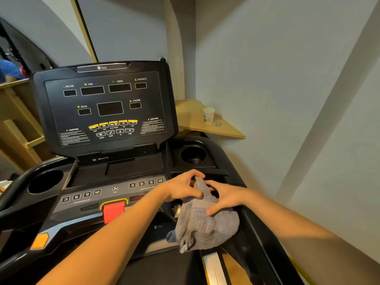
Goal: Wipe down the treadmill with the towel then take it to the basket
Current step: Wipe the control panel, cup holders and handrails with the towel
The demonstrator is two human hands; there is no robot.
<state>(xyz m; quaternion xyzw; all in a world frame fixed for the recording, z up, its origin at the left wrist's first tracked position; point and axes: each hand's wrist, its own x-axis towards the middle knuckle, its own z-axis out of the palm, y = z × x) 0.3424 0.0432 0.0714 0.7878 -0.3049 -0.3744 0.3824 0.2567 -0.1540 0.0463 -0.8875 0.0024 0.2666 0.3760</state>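
Treadmill [115, 214] console, seen from above, set close to a pale wall [287, 99] on the right. The upright black display [104, 105], glossy and flat, carries dark readout windows and yellow keys. Below it lie two rows of numbered keys, a red stop key [113, 210] in a yellow frame, and an orange tab [40, 241] at near left. Round cupholders [193, 154] sit at each far corner of the tray. A wooden corner shelf [207, 122] beyond holds a white paper cup [208, 115]. The towel [205, 225], grey terry, bunched and hanging in folds, is at the console's right side. The left hand [182, 189] pinches its upper edge; the right hand [225, 197] grips it with curled fingers, thumb pressed on the cloth.
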